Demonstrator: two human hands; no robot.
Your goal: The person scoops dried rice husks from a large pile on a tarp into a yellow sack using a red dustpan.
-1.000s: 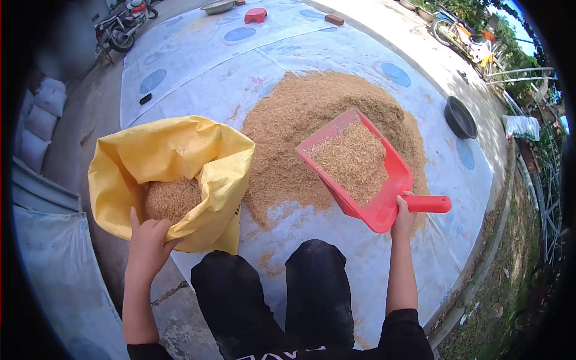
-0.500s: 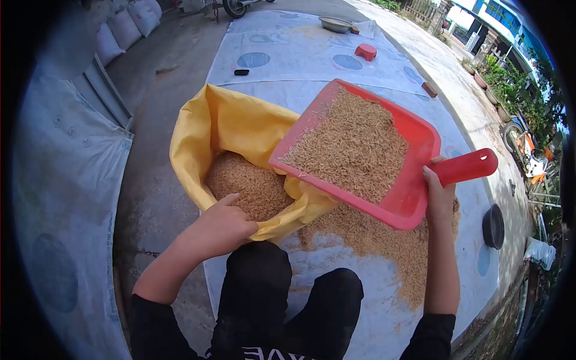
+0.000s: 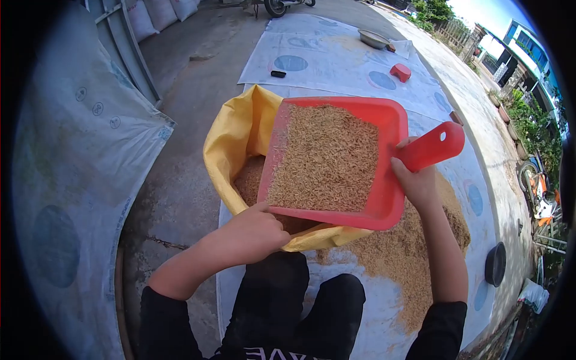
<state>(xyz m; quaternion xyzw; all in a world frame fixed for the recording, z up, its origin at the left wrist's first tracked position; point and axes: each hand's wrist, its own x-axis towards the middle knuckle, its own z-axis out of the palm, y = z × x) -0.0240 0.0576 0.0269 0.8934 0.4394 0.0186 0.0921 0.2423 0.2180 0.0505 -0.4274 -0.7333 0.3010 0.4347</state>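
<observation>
A red dustpan-shaped scoop (image 3: 393, 201) heaped with brown husked grain (image 3: 327, 159) lies over the mouth of a yellow sack (image 3: 225, 153). My right hand (image 3: 415, 180) is closed round the base of its handle, at the right. At the sack's near rim, my left hand (image 3: 259, 233) is closed on the yellow edge, just under the scoop's lower left corner. More grain shows inside the sack, partly hidden by the scoop. A spread pile of grain (image 3: 414, 258) lies on the pale sheet beneath my right forearm.
On the sheet (image 3: 342, 51) beyond are a metal basin (image 3: 374, 39), a red stool (image 3: 400, 72) and a small black object (image 3: 278, 74). A black bowl (image 3: 495, 264) stands at the right. White sacks (image 3: 162, 13) and a motorbike (image 3: 276, 6) are at the back.
The scoop has turned and moved left, further over the sack's mouth. My left hand's extended index finger has folded in near the scoop's edge. The view has shifted.
</observation>
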